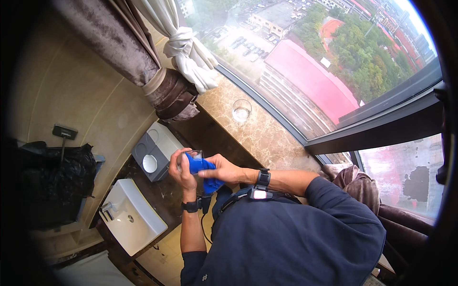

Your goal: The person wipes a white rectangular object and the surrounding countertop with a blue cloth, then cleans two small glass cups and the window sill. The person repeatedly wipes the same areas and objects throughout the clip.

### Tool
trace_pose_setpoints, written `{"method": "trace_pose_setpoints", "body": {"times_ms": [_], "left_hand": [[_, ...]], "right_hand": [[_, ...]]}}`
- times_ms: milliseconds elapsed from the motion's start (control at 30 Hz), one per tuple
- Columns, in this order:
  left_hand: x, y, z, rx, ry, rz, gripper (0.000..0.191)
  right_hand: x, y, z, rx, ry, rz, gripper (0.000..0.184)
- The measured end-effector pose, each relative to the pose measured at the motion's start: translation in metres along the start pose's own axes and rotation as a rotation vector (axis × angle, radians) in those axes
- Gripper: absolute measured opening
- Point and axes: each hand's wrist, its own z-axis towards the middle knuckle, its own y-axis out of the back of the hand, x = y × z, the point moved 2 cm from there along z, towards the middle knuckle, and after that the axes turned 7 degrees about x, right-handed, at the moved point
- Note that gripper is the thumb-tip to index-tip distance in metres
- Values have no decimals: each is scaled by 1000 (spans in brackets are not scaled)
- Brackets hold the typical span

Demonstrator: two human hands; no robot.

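A clear drinking glass (196, 154) is gripped by my left hand (184, 171), whose fingers wrap its side. My right hand (223, 169) pinches a blue cloth (214, 184). Part of this cloth is inside the glass, and the rest hangs below my fingers. Just beyond my hands, a grey and white box-like holder (157, 148) with round recesses stands on the dark counter; one recess looks white. Another clear glass (242, 111) stands upright on the marble windowsill.
A white washbasin (134, 218) with a metal tap (107, 211) is at lower left. Black plastic bagging (57, 175) hangs by the wall at left. Tied brown (171, 94) and white (186, 46) curtains hang over the sill's far end. A large window (279, 78) borders the sill.
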Motion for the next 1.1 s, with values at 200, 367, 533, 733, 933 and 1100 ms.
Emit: {"method": "trace_pose_setpoints", "body": {"times_ms": [200, 367, 533, 733, 933, 1100], "left_hand": [[19, 13, 12, 51, 602, -330, 23], [-18, -4, 6, 186, -74, 291, 48], [-15, -10, 9, -74, 120, -39, 28], [17, 19, 17, 45, 655, -382, 18], [-12, 10, 4, 157, -141, 366, 39], [-14, 14, -4, 395, -313, 598, 41]], "right_hand": [[-6, 14, 13, 10, 710, -1069, 18], [11, 18, 17, -112, -145, 374, 12], [20, 1, 8, 7, 50, -130, 18], [-6, 23, 21, 59, 657, -1025, 21], [14, 15, 18, -59, -216, 265, 12], [-15, 15, 18, -223, -255, 548, 12]]}}
